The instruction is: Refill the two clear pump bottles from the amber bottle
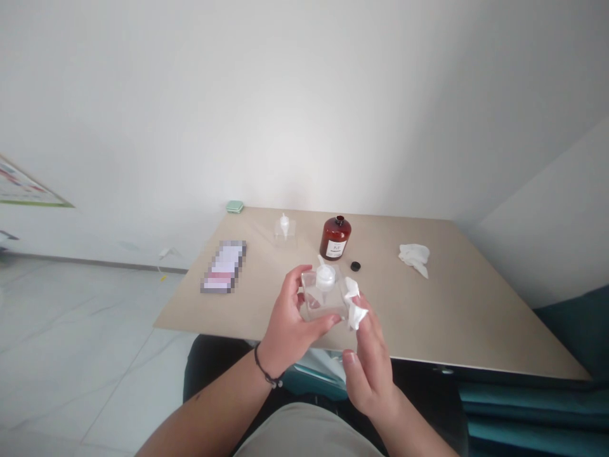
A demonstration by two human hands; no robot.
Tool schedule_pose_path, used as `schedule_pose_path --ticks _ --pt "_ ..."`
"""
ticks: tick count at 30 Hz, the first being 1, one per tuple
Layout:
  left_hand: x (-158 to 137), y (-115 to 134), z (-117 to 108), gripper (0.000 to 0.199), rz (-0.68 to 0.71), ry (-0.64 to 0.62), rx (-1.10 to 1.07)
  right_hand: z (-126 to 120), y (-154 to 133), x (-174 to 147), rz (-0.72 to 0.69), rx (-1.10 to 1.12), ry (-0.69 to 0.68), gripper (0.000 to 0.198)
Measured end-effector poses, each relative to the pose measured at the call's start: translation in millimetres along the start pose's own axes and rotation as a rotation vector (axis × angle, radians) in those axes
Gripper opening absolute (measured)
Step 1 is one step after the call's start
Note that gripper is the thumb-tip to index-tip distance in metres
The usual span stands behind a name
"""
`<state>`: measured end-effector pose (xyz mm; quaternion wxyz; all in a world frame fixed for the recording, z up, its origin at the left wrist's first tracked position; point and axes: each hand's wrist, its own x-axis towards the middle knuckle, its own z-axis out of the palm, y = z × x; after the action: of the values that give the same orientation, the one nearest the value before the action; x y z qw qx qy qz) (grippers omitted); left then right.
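The clear bottle is in the left hand, above the near edge of the tabletop. The left fingers wrap its far side while the thumb lies along its near side, a grip that seems meant to steady it and leave its white top uncovered. The right hand has its fingers at a tissue against the bottle's right side; the thumb stands apart, and I cannot tell whether the fingers pinch the tissue or only press it there. Just beyond, the black cap lies near the brown bottle, which stands upright and open-mouthed toward the far edge; the cap is probably its own, left within reach. To its left, also toward the far edge, stands a second bottle, clear and white-topped, perhaps put there to be out of the hands' way. A phone lies along the left edge, seemingly angled to be glanced at. A loose tissue lies crumpled toward the far right corner, and a green case sits at the far left corner.
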<state>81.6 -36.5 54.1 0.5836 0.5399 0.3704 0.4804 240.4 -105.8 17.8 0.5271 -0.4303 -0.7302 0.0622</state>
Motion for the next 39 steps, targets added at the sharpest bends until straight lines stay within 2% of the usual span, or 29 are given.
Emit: schedule_pose_path --ticks 4,8,13,15,18,20,23,27,29,31,33,36,39 --pt "-1 -2 2 0.081 0.023 0.042 0.124 -17 -3 17 -0.030 -0.181 -0.080 0.067" --pt "-3 0 0 0.080 -0.008 -0.042 0.127 -34 0 34 -0.020 -0.176 -0.092 0.049" --pt "-2 0 -4 0.097 -0.039 -0.308 -0.161 -40 16 42 0.072 0.098 -0.026 0.034" --pt "1 -2 -5 0.105 -0.030 -0.410 -0.289 -37 23 41 0.141 0.258 -0.010 0.036" --pt "6 -5 -5 0.101 -0.031 -0.499 -0.378 -31 28 37 0.280 0.469 -0.031 0.045" --pt "9 -7 -5 0.092 -0.056 -0.496 -0.409 -25 25 35 0.351 0.593 -0.053 0.052" --pt "8 -7 -3 0.076 -0.061 -0.379 -0.434 -15 18 33 0.416 0.696 0.010 0.065" --pt "-1 -6 3 0.057 0.011 -0.180 -0.284 0 13 29 0.463 0.605 0.214 0.063" --pt "-7 -7 6 0.065 0.019 -0.170 -0.248 4 11 26 0.457 0.512 0.244 0.061" --pt "-11 -9 7 0.097 0.007 -0.194 -0.277 4 10 24 0.405 0.394 0.208 0.055" --pt "-12 -11 6 0.114 0.001 -0.188 -0.276 1 9 23 0.296 0.292 0.117 0.048" --pt "-11 -11 3 0.091 -0.010 -0.190 -0.264 -7 11 24 0.147 0.238 0.003 0.047" --pt "-7 -10 -2 0.078 -0.029 -0.270 -0.363 -11 17 27 0.195 0.315 -0.013 0.054"
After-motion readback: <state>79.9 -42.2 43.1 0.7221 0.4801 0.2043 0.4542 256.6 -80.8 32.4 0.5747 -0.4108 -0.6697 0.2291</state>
